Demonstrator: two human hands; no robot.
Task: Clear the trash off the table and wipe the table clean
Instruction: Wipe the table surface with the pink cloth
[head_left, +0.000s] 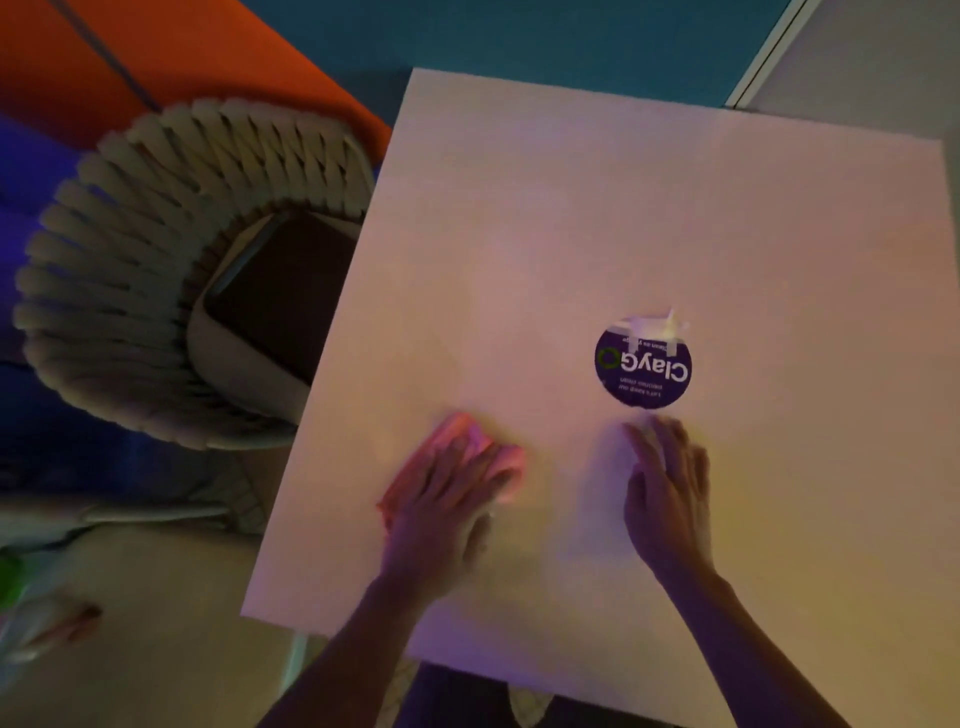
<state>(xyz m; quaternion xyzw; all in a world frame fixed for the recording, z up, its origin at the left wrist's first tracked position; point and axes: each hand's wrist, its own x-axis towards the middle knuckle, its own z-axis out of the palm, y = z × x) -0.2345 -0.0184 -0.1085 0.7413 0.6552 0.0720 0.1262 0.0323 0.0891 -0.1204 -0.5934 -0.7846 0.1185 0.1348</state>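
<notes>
A square pale table (597, 208) fills the middle of the head view. My left hand (452, 493) lies flat with straight fingers on a pink cloth (498, 457) and presses it to the tabletop near the front. My right hand (670, 488) rests open on the bare surface to the right of the cloth, fingers spread. Just beyond my right fingertips a round purple sticker (643, 364) with white lettering is stuck to the table, its far edge torn and peeled. Both hands are motion-blurred.
A woven rope chair (156, 249) with a dark seat cushion stands tight against the table's left edge. On the floor at lower left lie a blurred green object (10, 577) and a pale bag (36, 623). A wall edge (769, 52) runs at the upper right.
</notes>
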